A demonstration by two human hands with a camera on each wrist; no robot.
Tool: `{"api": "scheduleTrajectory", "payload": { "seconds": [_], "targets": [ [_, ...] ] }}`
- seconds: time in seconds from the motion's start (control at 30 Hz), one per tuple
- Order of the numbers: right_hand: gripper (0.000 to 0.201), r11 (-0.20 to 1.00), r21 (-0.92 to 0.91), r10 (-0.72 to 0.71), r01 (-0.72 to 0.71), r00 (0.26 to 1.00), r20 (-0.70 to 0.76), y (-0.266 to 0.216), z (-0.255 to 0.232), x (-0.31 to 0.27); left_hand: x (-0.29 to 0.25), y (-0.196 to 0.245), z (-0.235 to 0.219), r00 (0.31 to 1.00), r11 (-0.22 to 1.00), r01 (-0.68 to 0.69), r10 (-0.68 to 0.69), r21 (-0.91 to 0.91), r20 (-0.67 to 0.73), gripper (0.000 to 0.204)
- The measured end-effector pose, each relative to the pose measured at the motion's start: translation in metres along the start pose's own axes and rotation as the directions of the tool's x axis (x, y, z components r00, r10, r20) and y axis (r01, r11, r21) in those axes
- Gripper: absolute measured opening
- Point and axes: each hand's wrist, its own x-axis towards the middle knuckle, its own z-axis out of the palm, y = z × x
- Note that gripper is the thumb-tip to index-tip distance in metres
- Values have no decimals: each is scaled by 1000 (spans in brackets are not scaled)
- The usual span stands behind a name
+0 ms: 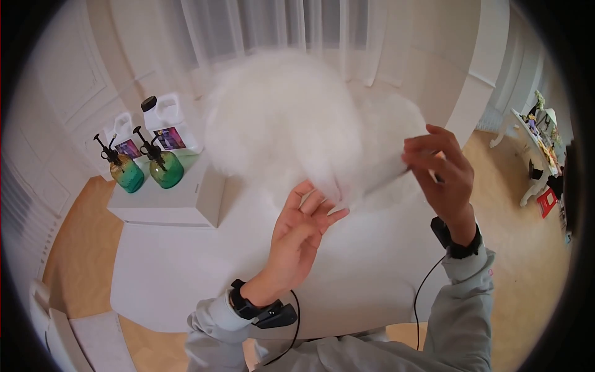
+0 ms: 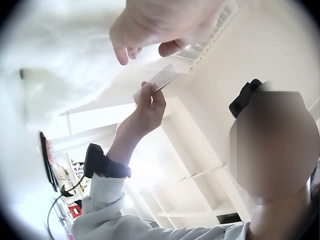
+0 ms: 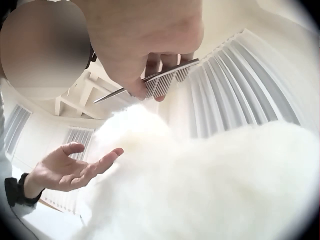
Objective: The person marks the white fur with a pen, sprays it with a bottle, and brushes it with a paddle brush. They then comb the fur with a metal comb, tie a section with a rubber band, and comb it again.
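Note:
A large, fluffy mass of white fur (image 1: 282, 115) fills the middle of the head view, with a second rounded white part (image 1: 390, 124) behind it at the right. My right hand (image 1: 443, 170) grips a metal comb (image 3: 162, 84) with fine teeth, raised beside the fur. The comb looks blurred in the head view, its far end close to a pinkish strip of the fur. Palm up, my left hand (image 1: 300, 232) has its fingers loosely extended at the fur's near lower edge. In the right wrist view the left hand (image 3: 75, 172) shows nothing gripped.
Under the fur is a white table (image 1: 186, 273). At its left, a white box (image 1: 167, 201) carries two green spray bottles (image 1: 166, 170) and two white jugs (image 1: 176, 124). A curtain (image 1: 273, 28) hangs behind. Cables run from both wrist cameras. A cluttered side table (image 1: 536, 139) stands far right.

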Motion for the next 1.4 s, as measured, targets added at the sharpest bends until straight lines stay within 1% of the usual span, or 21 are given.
{"api": "scheduleTrajectory", "payload": {
  "seconds": [0.03, 0.1, 0.17, 0.2, 0.3, 0.37, 0.43, 0.47, 0.57, 0.63, 0.77, 0.9, 0.93, 0.97, 1.0, 1.03, 1.1, 1.13, 1.17, 1.23, 1.4],
  "targets": [
    [16, 986, 72, 160, -153, 981, -105, -1, 3, 0, 2, 5, 5, 998, 997, 66, -65, -37, 20, 39],
    [11, 987, 75, 151, -143, 981, -125, 2, 5, 11, 8, 14, 19, 990, 988, 138, -135, -70, 47, 38],
    [13, 893, 291, 397, -342, 904, -157, 4, 17, 11, 15, 22, 32, 963, 955, 268, -260, -130, 75, 46],
    [13, 873, 309, 432, -377, 892, -133, 4, 21, 9, 15, 23, 32, 962, 954, 271, -263, -126, 80, 46],
    [13, 902, 274, 353, -334, 935, -24, -1, 21, -1, 20, 25, 20, 947, 943, 296, -268, -154, 179, 50],
    [19, 933, 308, 190, -186, 982, 19, 2, 22, -12, 23, 22, 4, 908, 933, 321, -253, -165, 335, 53],
    [21, 934, 358, -5, -1, 1000, 16, 10, 24, -21, 20, 21, 8, 929, 934, 327, -289, -143, 231, 51],
    [21, 934, 356, -2, -4, 1000, 17, 12, 24, -22, 20, 23, 12, 942, 937, 326, -313, -122, 118, 49],
    [23, 928, 373, 32, -23, 999, -20, 10, 20, -15, 28, 23, 25, 942, 943, 332, -330, -17, 67, 49],
    [23, 950, 293, 137, -107, 987, -84, 4, 17, 0, 35, 18, 26, 941, 946, 325, -325, 8, 92, 50],
    [20, 970, 240, 46, -20, 994, -102, 0, 14, 24, 45, -2, 23, 950, 966, 256, -258, 33, 179, 52],
    [19, 940, 339, 87, -43, 990, -115, -11, 9, 36, 43, -8, 35, 961, 980, 195, -200, 45, 191, 50],
    [18, 833, 472, 315, -288, 949, 23, -16, 6, 33, 42, -5, 39, 961, 984, 176, -179, 31, 213, 49],
    [19, 656, 554, 500, -513, 845, 190, -18, 2, 31, 41, -2, 42, 959, 988, 157, -156, 17, 235, 49],
    [24, 459, 623, 496, -633, 765, 412, -16, -7, 32, 39, 4, 47, 961, 989, 150, -149, 12, 231, 49],
    [24, 462, 621, 489, -634, 766, 418, -10, -9, 29, 38, 11, 52, 949, 985, 174, -170, 9, 265, 49],
    [26, -24, 690, 233, -723, 667, 707, 2, -10, 23, 37, 14, 53, 937, 981, 195, -187, 4, 296, 49],
    [29, -131, 674, 109, -727, 665, 739, 7, -8, 20, 38, 13, 51, 900, 964, 264, -244, -6, 362, 50],
    [29, -130, 674, 107, -728, 665, 739, 10, -5, 20, 39, 12, 49, 854, 943, 333, -297, -9, 428, 52],
    [30, -257, 641, -71, -724, 675, 734, 15, 2, 22, 44, 14, 45, 816, 912, 410, -375, 17, 439, 49],
    [25, -105, 646, -97, -756, 654, 750, 18, 11, 36, 53, 20, 20, 716, 788, 552, -615, 273, 330, 45]
  ]
}}
